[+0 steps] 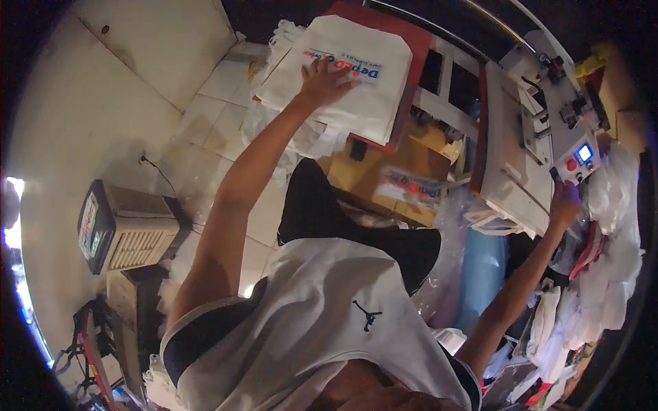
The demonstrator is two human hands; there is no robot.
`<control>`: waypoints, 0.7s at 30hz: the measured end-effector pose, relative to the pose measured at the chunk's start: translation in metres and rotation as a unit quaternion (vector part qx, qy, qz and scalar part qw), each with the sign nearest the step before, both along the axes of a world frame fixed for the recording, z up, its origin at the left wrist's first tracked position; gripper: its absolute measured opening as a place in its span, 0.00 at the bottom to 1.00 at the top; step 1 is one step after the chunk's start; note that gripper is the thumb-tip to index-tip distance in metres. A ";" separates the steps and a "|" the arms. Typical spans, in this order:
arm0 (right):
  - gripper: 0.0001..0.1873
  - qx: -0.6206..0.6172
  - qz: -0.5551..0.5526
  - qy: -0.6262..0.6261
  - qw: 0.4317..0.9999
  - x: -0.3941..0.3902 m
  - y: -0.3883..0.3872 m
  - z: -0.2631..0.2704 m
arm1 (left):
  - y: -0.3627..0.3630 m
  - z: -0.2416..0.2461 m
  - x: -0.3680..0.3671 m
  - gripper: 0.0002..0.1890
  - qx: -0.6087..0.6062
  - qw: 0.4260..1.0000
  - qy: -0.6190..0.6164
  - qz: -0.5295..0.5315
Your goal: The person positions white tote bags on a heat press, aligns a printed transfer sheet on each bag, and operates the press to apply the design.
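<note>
A stack of white printed bags (380, 103) lies on a red board (419, 38) at the top of the view. My left hand (329, 85) rests flat on the uppermost bag with its fingers spread over the blue and red print. At the right, my right hand (565, 203) is at the lower edge of a machine's control panel (573, 154), which has a small lit screen, a red button and dark knobs. How its fingers are set is too dark to tell. The machine's pale bed (506, 169) lies left of that hand.
A cardboard box (354, 174) stands below the stack. White plastic bags (611, 190) hang at the far right, near a blue roll (480, 267). An air cooler (141, 221) stands on the left, with a cable behind it.
</note>
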State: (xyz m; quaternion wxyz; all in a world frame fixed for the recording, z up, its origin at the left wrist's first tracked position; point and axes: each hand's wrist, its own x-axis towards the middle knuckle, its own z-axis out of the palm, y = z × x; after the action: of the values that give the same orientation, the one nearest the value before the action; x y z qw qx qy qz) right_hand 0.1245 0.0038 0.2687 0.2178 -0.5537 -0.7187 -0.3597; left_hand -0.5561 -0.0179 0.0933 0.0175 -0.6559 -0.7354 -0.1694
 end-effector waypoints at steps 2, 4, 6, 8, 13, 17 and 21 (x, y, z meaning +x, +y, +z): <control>0.15 -0.030 -0.019 -0.030 0.999 -0.014 0.007 -0.008 | -0.002 -0.007 -0.005 0.36 0.024 0.998 0.061 0.019; 0.13 -0.023 -0.060 -0.086 0.994 -0.009 0.013 -0.013 | -0.003 -0.012 -0.005 0.36 0.026 0.998 0.055 0.012; 0.13 -0.021 -0.054 -0.089 0.994 -0.002 0.020 -0.012 | -0.004 -0.015 -0.007 0.36 0.035 0.998 0.053 0.010; 0.12 -0.014 -0.047 -0.109 0.993 0.003 0.024 -0.018 | -0.006 -0.017 -0.005 0.36 0.049 0.997 0.055 0.013; 0.10 0.019 -0.096 -0.184 0.978 0.013 0.030 -0.029 | -0.007 -0.006 0.000 0.36 0.021 1.000 -0.006 -0.004; 0.09 0.035 -0.066 -0.265 0.961 0.009 0.032 -0.026 | -0.011 -0.003 -0.005 0.36 0.035 0.999 -0.001 -0.018; 0.09 0.031 -0.096 -0.162 0.982 -0.002 0.026 -0.031 | -0.013 0.003 0.000 0.35 0.008 1.000 0.009 -0.006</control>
State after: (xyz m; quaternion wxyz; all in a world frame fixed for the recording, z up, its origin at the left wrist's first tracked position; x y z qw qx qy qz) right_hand 0.1228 0.0297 0.2373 0.0801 -0.5474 -0.6770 -0.4854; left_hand -0.5558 -0.0310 0.0962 0.0280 -0.6619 -0.7297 -0.1693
